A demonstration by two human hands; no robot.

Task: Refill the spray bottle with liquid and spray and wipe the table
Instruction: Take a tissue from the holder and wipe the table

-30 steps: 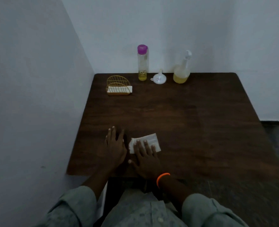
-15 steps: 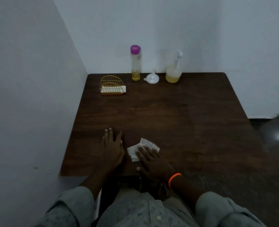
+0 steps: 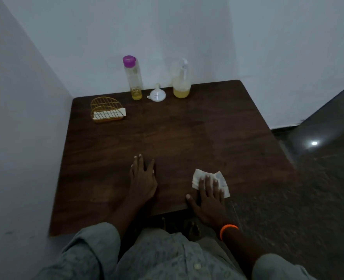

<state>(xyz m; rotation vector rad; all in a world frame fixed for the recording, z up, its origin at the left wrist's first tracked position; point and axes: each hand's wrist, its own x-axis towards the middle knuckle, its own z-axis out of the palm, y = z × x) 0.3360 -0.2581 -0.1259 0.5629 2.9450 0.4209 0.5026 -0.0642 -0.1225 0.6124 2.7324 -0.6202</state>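
My right hand lies flat on a white crumpled tissue, pressing it onto the dark wooden table near the front edge. My left hand rests palm down on the wood, fingers together, to the left of the tissue and apart from it. At the back stands the clear spray bottle with yellow liquid in its base. Left of it a small white funnel sits upside down. A tall clear bottle with a purple cap holds a little yellow liquid.
A gold wire holder with white tissues sits at the back left of the table. White walls close in the left and back sides. Dark floor lies to the right.
My right hand has slid the tissue to the right along the front of the table. The left hand has stayed flat in about the same spot. The view has shifted.
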